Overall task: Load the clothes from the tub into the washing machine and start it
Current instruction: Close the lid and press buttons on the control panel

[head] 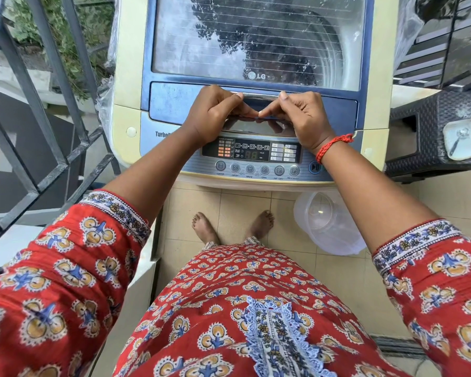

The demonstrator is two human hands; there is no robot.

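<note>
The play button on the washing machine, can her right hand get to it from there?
Probably yes. The right hand grips the lid handle, and the play button sits just below its wrist with nothing lying over it. She would have to let go first.

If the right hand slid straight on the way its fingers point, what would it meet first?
The right hand points left along the lid handle, so it would likely meet the left hand first; their fingertips look almost touching already.

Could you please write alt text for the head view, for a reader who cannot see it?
Both hands, left hand and right hand, grip the handle of a top-loading washer's closed lid. The control panel lies below the wrists, and a clear tub sits on the tiled floor beside bare feet.
</note>
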